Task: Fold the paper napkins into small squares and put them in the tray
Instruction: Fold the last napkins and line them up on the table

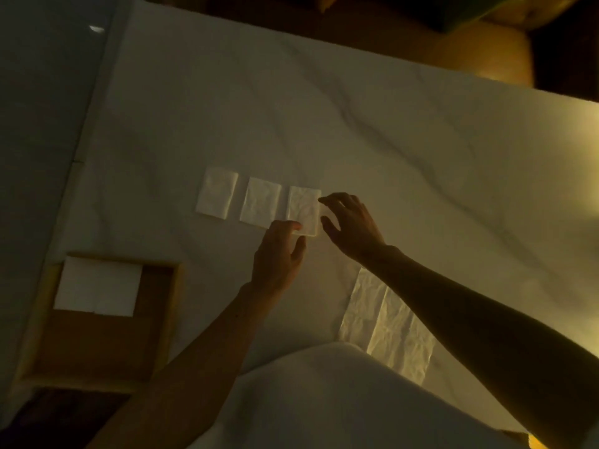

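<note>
White clothing (324,400): nearest of all, the person's own front filled the bottom of the view.
Unfolded napkin (385,325): it lay creased and flat on the table (405,140), just beyond the clothing and partly under the right forearm.
Tray (173,306): it stood at the near left, with a white napkin stack (97,286) in its far corner.
Third folded napkin (303,209): it sat at the right end of a row with the middle folded napkin (261,202) and the left folded napkin (217,197), all well apart from the tray.
Left hand (278,257): a fingertip rested on the third napkin's near corner. I could not tell whether it pinched or only pressed.
Right hand (351,225): fingers were spread and relaxed, and one tip reached the napkin's far right corner.
Risk, fold: soft paper might spring open once both hands lifted.
Risk, row: a sideways push could slide it into the middle piece.
Risk, forearm: a low sweep might drag the unfolded sheet.
Risk, light: in the dim room a skewed edge could go unnoticed.
</note>
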